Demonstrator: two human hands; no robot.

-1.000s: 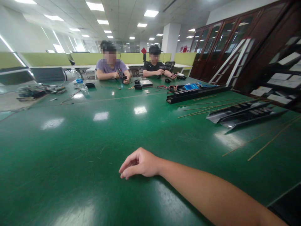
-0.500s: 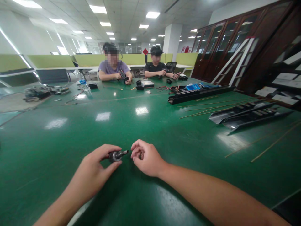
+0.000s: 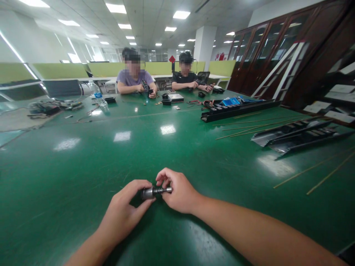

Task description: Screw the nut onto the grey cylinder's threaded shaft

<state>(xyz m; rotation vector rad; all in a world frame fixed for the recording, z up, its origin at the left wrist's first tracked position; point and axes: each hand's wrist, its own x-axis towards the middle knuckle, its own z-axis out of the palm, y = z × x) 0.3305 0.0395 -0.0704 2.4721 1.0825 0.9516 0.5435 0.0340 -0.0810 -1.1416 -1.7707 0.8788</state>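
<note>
Near the front of the green table (image 3: 138,155), my left hand (image 3: 126,208) holds a short metal cylinder with a thin stepped shaft (image 3: 152,192), pinched between thumb and fingers. The cylinder is dark at its rear and silver at its front. Its shaft points right, and its bright tip reaches my right hand (image 3: 180,192). The fingers of that hand are loosely curled, with a gap between them and the thumb. The tip lies at this gap; whether the fingers touch it I cannot tell.
Two people (image 3: 134,75) sit across the table, handling dark devices. A clear plastic bottle (image 3: 100,101) leans at the back left, near a pile of parts (image 3: 55,105). Black metal channels (image 3: 210,115) and thin rods (image 3: 244,130) lie on the right. A stepladder (image 3: 288,68) stands beyond.
My left hand has moved right and slightly down with the metal cylinder, turning it so more of its side shows. The shaft's tip now overlaps my right hand, which has shifted slightly.
</note>
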